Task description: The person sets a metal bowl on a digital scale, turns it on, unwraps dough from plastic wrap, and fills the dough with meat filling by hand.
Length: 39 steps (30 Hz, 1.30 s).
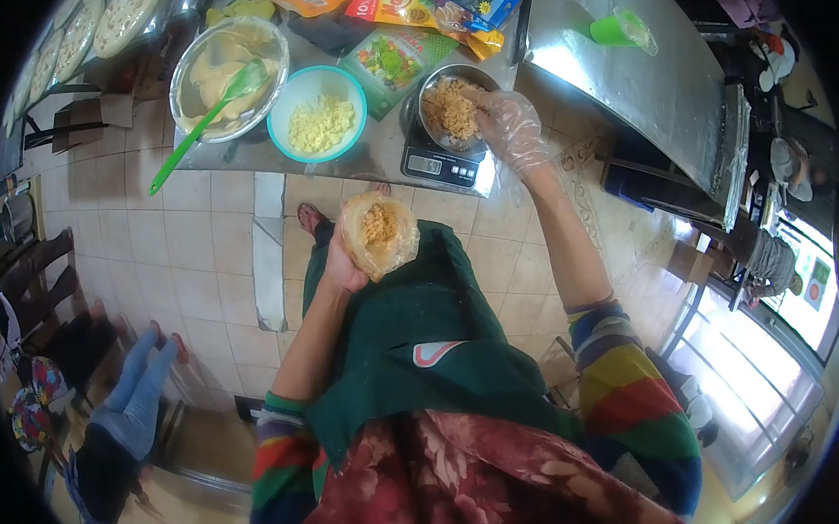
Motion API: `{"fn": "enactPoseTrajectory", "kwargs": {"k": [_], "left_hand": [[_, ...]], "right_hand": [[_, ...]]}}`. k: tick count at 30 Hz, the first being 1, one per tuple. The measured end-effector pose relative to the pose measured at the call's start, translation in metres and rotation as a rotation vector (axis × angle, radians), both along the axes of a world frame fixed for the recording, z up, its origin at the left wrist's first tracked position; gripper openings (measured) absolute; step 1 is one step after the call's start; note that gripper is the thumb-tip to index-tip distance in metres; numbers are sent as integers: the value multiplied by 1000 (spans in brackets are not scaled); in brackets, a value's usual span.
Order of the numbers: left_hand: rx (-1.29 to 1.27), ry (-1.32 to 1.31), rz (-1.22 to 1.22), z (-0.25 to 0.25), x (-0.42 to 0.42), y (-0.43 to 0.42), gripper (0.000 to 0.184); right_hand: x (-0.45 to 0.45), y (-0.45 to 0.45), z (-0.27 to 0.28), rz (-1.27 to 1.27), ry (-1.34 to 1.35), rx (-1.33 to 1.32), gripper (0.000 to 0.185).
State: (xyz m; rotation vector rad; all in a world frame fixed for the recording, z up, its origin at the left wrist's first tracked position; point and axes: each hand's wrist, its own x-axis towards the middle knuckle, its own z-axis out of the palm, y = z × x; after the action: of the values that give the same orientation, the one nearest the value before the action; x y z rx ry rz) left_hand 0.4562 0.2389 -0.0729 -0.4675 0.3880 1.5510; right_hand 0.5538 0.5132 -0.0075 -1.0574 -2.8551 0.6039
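Observation:
My left hand [347,265] is bare and holds a thin, pale dough round [400,237] from its left side and below. A mound of orange-brown crumbly filling [378,224] lies in the middle of the dough. My right hand [510,132], in a clear plastic glove, reaches into a metal bowl [424,121]. Its fingers are drawn together at the same kind of crumbly filling [450,109]; the fingertips are partly hidden. Under the bowl is a black digital kitchen scale [442,167] with a lit display.
Left of the scale, a turquoise-rimmed bowl [271,119] holds pale grated pieces. A larger bowl [179,71] has a creamy mass and a green spatula [209,121]. Food packets [401,57] lie behind. A green cup [613,31] is on the right metal surface [655,83]. People are nearby.

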Motion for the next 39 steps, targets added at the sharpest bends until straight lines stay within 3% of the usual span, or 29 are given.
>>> {"fn": "enactPoseTrajectory", "kwargs": {"k": [2,5,11,23,29,32,35,36,39], "left_hand": [[-6,-14,7,0,-1,-2,58],[-6,-31,9,1,-1,-2,58],[6,-16,-8,0,-1,0,58],[3,-8,-99,0,-8,-5,58],[-6,-13,-99,4,-15,-10,58],[4,-20,-98,9,-20,-14,58],[3,-21,-105,16,-26,-17,57],[-3,-18,-104,18,-29,-19,57],[57,-15,-108,24,-38,-25,56]], "right_hand": [[7,8,-7,-3,82,-86,23],[6,0,25,-301,189,-676,21],[21,-36,56,-434,378,-1195,25],[31,-101,61,-498,356,-1375,21],[33,-54,38,-454,389,-872,19],[10,-30,30,-275,190,-349,21],[4,-21,-12,-95,-204,153,21],[1,-21,-11,-24,-92,219,21],[-10,-26,-5,-118,111,277,14]]}}
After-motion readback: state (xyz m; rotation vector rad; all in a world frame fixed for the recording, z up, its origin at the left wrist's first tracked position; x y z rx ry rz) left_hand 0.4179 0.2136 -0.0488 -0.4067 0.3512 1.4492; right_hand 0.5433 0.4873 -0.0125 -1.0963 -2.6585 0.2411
